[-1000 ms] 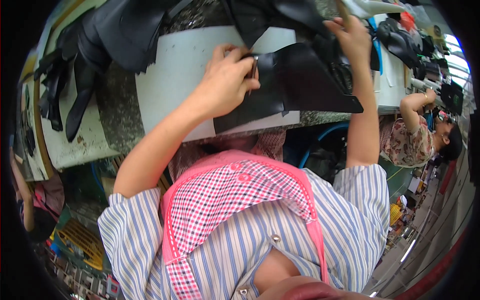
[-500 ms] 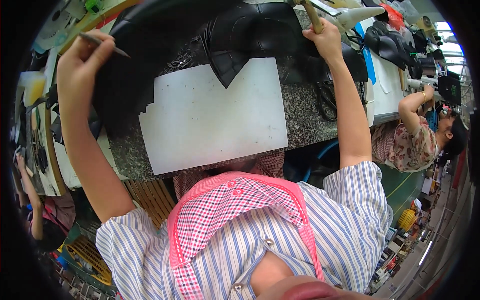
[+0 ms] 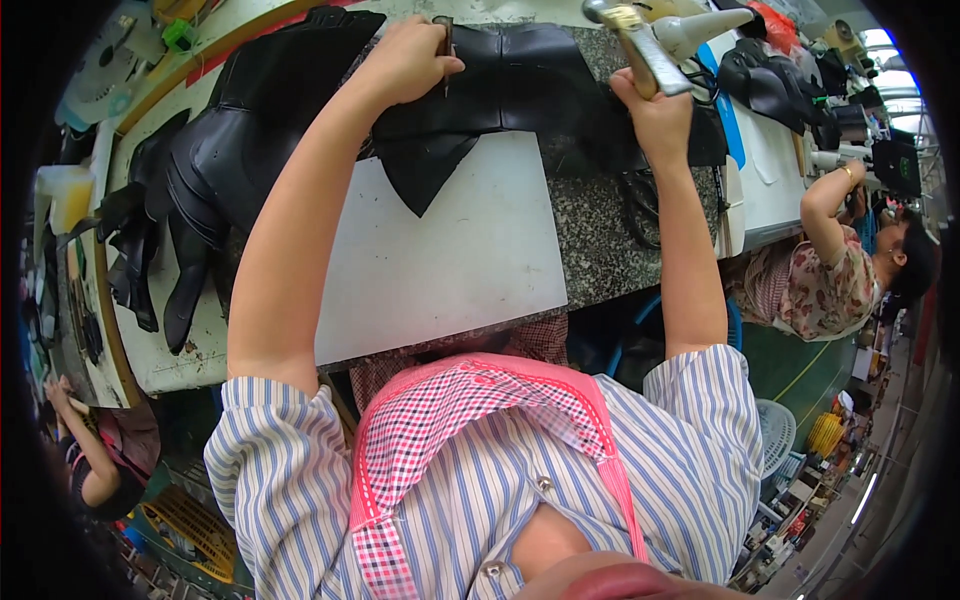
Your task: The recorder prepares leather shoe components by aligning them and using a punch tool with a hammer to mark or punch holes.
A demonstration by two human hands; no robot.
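Observation:
My left hand [image 3: 410, 62] is closed around a slim pointed tool [image 3: 447, 52] held upright, tip down over a black leather piece [image 3: 480, 85]. Whether it is an awl or a punch I cannot tell. My right hand [image 3: 662, 125], to the right of it, grips a hammer [image 3: 652, 60] with a wooden handle and a shiny metal head, raised above the bench. A pointed black flap [image 3: 425, 175] of leather lies over the far edge of a white board [image 3: 440, 260].
The board rests on a speckled stone slab [image 3: 610, 230]. More black leather pieces [image 3: 215, 150] pile up at left. A pale cone-shaped object [image 3: 700, 32] stands beyond the hammer. Co-workers sit at right [image 3: 815, 280] and at far left [image 3: 105, 455].
My left hand has swung right with the pointed tool, from the far left to over the leather, turning it upright. The hammer has tilted in my right hand, and the leather has shifted.

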